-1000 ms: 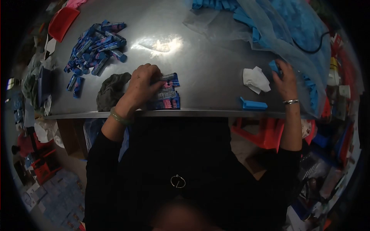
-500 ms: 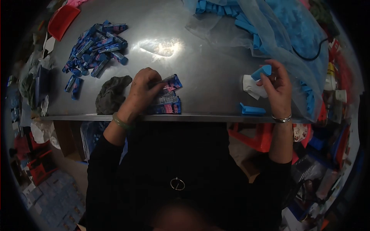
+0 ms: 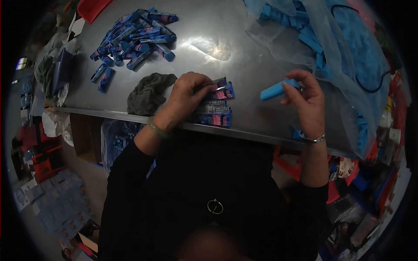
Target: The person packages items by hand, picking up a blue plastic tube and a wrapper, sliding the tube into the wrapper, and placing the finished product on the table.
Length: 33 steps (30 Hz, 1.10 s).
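Evidently, the left hand [image 3: 191,91] holds a blue-and-pink printed wrapper [image 3: 224,90] in a closed pinch near the front edge of the table [image 3: 252,117]; the right hand [image 3: 306,101] closes thumb and fingers on a light-blue bar [image 3: 274,91] toward the front right corner. Light, level pressure should prevent creasing.

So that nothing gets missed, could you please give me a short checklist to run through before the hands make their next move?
1. Right hand has the blue stick: ok, pinched, one end sticking out toward the left.
2. Left hand is at the packets: ok, on the far ones.
3. Stick is clear of the packets: ok, bare table between.
4. Cloth is off the packets: ok, left of the left hand.
5. A packet's mouth is open: cannot tell, too small and partly hidden.
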Tool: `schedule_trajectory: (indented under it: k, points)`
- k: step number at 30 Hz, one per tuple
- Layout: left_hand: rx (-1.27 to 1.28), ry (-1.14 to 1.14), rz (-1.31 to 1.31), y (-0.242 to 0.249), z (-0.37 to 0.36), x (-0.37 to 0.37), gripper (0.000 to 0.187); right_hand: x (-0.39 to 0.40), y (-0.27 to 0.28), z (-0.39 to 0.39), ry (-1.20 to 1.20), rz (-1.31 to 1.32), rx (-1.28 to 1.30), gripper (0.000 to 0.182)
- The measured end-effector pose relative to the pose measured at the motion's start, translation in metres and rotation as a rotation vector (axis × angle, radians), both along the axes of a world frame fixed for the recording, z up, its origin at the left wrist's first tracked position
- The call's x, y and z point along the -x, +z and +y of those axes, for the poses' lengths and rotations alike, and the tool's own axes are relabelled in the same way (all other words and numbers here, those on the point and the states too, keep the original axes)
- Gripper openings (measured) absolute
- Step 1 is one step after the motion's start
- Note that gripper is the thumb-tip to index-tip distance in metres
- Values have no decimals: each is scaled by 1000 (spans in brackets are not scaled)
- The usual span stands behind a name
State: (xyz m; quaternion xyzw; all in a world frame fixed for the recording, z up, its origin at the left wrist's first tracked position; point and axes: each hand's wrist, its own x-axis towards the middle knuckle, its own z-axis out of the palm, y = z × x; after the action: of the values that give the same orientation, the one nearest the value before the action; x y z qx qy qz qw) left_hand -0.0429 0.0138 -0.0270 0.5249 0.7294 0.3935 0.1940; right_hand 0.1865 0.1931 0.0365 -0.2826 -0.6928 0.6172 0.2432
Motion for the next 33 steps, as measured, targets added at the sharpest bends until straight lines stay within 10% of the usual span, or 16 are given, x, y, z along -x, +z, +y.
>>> schedule_trajectory:
  k: [23, 33]
  points:
    - [-12, -167, -538, 28, -9, -10, 11, 39, -8, 8, 99, 214, 516, 30]
    - [-16, -173, -469, 28, -10, -14, 10, 42, 4, -2, 47, 156, 145, 28]
